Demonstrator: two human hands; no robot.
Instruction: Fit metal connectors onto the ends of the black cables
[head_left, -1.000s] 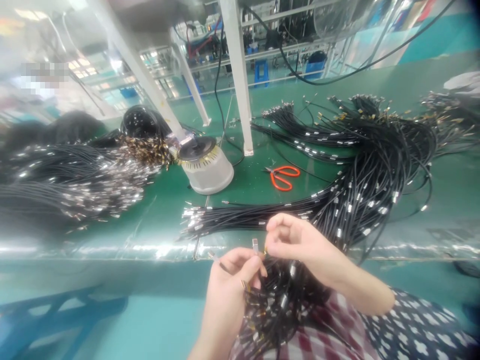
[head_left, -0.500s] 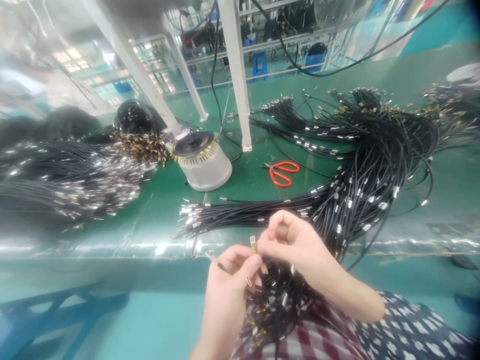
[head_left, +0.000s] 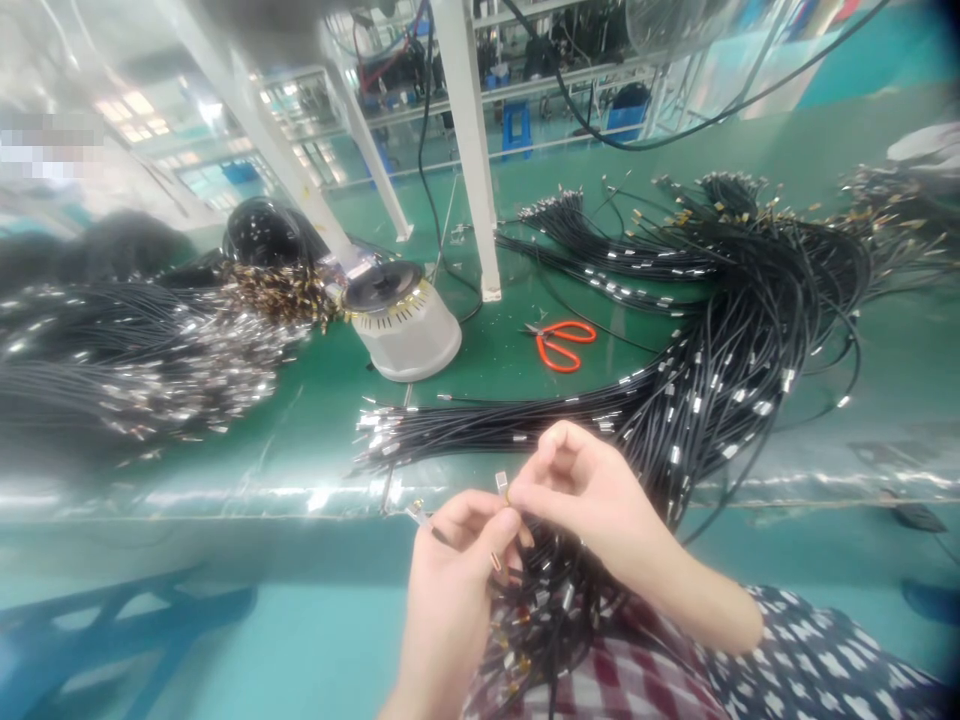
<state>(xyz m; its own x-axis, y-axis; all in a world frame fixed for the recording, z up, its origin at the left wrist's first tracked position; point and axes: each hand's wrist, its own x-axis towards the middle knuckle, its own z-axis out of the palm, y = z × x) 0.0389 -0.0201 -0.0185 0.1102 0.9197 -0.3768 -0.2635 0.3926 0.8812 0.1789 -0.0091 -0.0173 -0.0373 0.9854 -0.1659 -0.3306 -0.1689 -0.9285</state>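
Observation:
Just over my lap, my left hand (head_left: pixel 472 550) is closed around black cables with small metal ends. A bright metal cable end (head_left: pixel 502 483) stands up from its thumb and forefinger. Another cable end (head_left: pixel 418 514) pokes out behind the hand on its left side. My right hand (head_left: pixel 574 475) pinches with thumb and forefinger at the base of the upright metal end; the exact contact is partly hidden by the fingers. A tangle of black cables (head_left: pixel 555 590) with metal and yellowish ends lies on my lap below both hands.
A long bundle of black cables (head_left: pixel 480 425) lies along the green table (head_left: pixel 315 420), joining a large heap (head_left: pixel 750 330) on the right. Orange-handled scissors-like cutters (head_left: pixel 564 345) and a grey round dispenser (head_left: pixel 416 335) stand behind. More cables (head_left: pixel 172 350) are piled left.
The whole view has shifted very slightly. My right fingertips have moved a little at the base of the metal end; both hands otherwise keep their places.

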